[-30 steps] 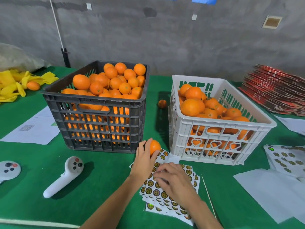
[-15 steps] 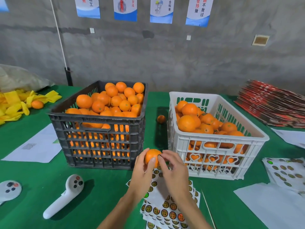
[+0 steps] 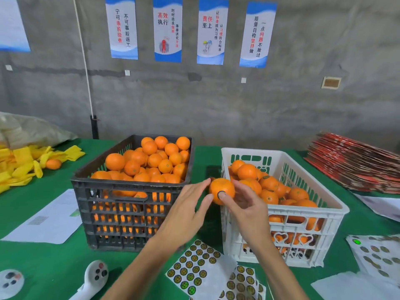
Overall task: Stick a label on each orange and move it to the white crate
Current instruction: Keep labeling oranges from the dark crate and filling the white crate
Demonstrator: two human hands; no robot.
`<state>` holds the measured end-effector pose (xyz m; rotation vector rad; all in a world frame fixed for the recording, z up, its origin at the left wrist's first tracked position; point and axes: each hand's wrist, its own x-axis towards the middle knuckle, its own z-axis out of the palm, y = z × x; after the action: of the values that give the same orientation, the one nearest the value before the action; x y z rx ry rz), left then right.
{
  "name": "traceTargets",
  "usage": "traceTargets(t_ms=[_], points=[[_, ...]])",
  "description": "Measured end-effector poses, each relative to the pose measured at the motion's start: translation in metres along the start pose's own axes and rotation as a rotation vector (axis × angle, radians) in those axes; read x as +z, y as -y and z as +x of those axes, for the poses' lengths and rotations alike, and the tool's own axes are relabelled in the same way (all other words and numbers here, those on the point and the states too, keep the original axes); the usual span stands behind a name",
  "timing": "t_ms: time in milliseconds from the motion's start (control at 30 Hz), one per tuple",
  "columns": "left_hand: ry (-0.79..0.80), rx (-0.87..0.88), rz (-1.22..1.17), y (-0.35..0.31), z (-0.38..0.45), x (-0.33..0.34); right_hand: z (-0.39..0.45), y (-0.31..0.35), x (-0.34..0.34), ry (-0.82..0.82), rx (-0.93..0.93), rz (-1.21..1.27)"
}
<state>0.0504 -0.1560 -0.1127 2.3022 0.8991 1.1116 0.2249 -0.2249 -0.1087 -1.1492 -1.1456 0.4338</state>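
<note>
Head view: right hand [image 3: 246, 207] pinches firm, light orange [image 3: 221, 190] around its middle, thumb pressing label [image 3: 221, 194]; left hand [image 3: 186, 210] fingers straight, touching it.

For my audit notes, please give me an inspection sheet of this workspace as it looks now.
Surface: green table cloth.
Job's things: held orange carrying a round label; black crate heaped with oranges; white crate partly filled; label sheets in front.
Clutter: yellow wrappers, loose orange, white papers, two controllers, red stack.
Hands: left hand open beside the orange; right hand grips it, thumb on the label.
Cables: white cable on the wall.
Surroundings: grey wall, four posters.
</note>
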Motion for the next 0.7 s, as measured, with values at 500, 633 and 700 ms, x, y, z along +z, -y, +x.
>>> traceTargets(t_ms=[500, 633, 700], points=[[0.003, -0.734, 0.806, 0.16, 0.102, -0.184, 0.058, -0.027, -0.061, -0.386, -0.189, -0.776], [0.231, -0.835, 0.863, 0.168, 0.103, -0.192, 0.058, -0.026, -0.057, -0.335, -0.205, -0.744], [0.301, -0.862, 0.839, 0.164, 0.102, -0.189, 0.059, -0.023, -0.049, -0.308, -0.237, -0.681]])
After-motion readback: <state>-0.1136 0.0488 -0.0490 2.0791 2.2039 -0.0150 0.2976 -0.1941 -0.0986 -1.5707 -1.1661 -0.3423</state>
